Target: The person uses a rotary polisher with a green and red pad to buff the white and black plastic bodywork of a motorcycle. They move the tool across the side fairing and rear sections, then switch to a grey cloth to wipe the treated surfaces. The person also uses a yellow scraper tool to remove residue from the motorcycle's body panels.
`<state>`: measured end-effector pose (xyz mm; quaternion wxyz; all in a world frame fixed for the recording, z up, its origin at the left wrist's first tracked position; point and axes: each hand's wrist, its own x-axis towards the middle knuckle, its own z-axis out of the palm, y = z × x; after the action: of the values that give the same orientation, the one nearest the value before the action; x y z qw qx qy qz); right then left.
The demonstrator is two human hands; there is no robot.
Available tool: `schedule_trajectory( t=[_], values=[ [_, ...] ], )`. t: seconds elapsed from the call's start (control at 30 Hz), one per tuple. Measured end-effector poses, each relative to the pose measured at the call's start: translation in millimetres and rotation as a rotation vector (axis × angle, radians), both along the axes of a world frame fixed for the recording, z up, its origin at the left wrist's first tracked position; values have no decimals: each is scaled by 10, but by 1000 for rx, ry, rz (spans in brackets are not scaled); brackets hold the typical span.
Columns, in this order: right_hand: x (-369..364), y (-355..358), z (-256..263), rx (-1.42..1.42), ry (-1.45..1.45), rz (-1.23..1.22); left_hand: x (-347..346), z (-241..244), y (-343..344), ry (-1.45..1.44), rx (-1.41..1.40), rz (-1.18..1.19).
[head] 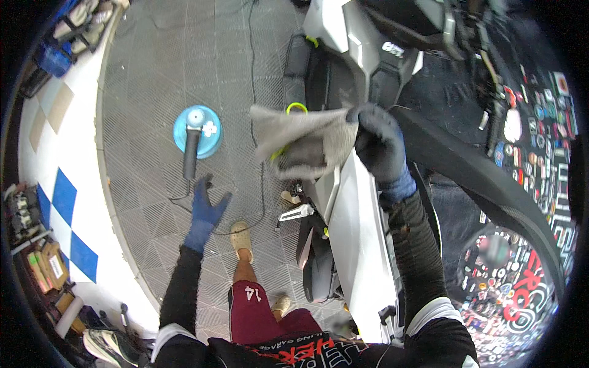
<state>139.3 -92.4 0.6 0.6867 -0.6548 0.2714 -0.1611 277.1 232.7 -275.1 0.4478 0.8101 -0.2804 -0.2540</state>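
My right hand [379,147], in a dark glove with a blue cuff, grips a grey cloth [308,142] by one corner. The cloth spreads leftward over part of a motorcycle or scooter with grey and white body panels [356,230]. My left hand [207,207], in a blue glove, is apart from it with fingers spread and nothing in them. Just beyond that hand, a corded polisher or similar power tool [191,147] rests on a round light-blue lid or container [211,142] on the floor.
A black cable [263,184] runs over the grey tiled floor [147,152]. The vehicle's long black seat or trim [478,175] extends to the right. Shelves with boxes [50,267] stand left, beside a white and blue checked surface [64,198]. A sticker-covered surface [506,285] lies right.
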Motion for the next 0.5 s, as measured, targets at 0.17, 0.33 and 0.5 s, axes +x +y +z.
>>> schedule_trajectory(
  t=[0.17,0.33,0.5],
  values=[
    [-794,1057,1153,470,-303,-11,-680,2565,150,-100,-522,-174],
    [-1859,2173,1900,365,-238,32,-1858,4272,386,122,-462,-183],
    [-3211,2836,2125,129,-143,106,-2886,4703,1188,194,-417,-128]
  ],
)
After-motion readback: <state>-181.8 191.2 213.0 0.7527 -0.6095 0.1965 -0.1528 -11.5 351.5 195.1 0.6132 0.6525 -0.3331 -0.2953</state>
